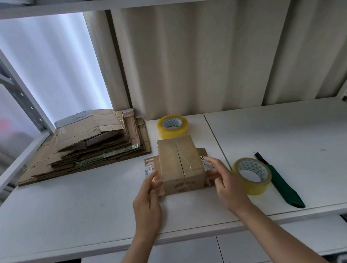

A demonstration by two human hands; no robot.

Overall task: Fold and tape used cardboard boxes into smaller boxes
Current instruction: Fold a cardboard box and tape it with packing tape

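Observation:
A small brown cardboard box (180,161) stands on the white shelf (92,212), its top seam covered with clear tape and a flap lying flat on each side. My left hand (148,201) reaches to the box's left flap with straight fingers touching it. My right hand (225,181) is at the right flap, fingers relaxed and slightly bent, with the fingertips on the white label there. Neither hand grips anything. One roll of yellowish tape (252,175) lies just right of my right hand. A second tape roll (172,126) sits behind the box.
A stack of flattened cardboard boxes (93,143) lies at the back left of the shelf. A green-handled cutter (282,184) rests to the right of the near tape roll. Pale curtains hang behind, and a metal shelf upright stands at left.

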